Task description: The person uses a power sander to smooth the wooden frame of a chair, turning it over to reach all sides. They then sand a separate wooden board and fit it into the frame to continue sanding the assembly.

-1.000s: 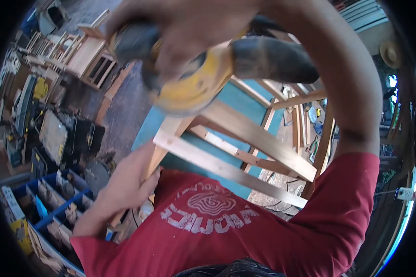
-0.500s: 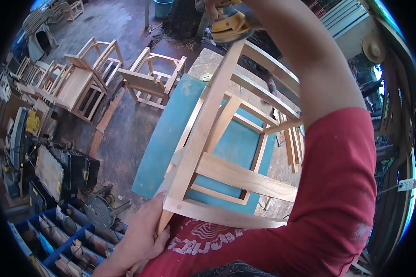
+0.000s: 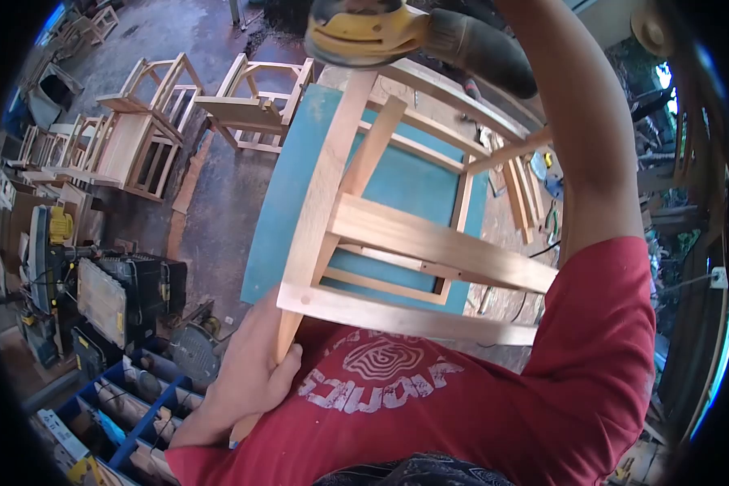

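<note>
My left hand (image 3: 255,364), near my shirt, is wrapped around the near end of a pale post of a wooden chair frame (image 3: 320,194). The frame lies tilted over a blue-green board, its rails running off to the right. At the post's far end, a yellow and black orbital sander (image 3: 352,36) with a dark dust bag (image 3: 482,53) is on or just over the wood. My right arm (image 3: 591,138) reaches up to the sander. The right hand itself is cut off by the top edge; half a second ago its fingers showed closed on the sander.
The blue-green board (image 3: 279,194) lies under the frame. Several unfinished wooden chairs (image 3: 255,105) stand at the left. Black tool cases (image 3: 138,296) and a blue divided bin (image 3: 150,413) sit at lower left. Loose wood strips (image 3: 520,198) and pliers (image 3: 551,219) lie to the right.
The sander has moved left and toward me in the picture, bringing its dust bag into view. My left hand keeps its grip on the post. The camera view has shifted slightly.
</note>
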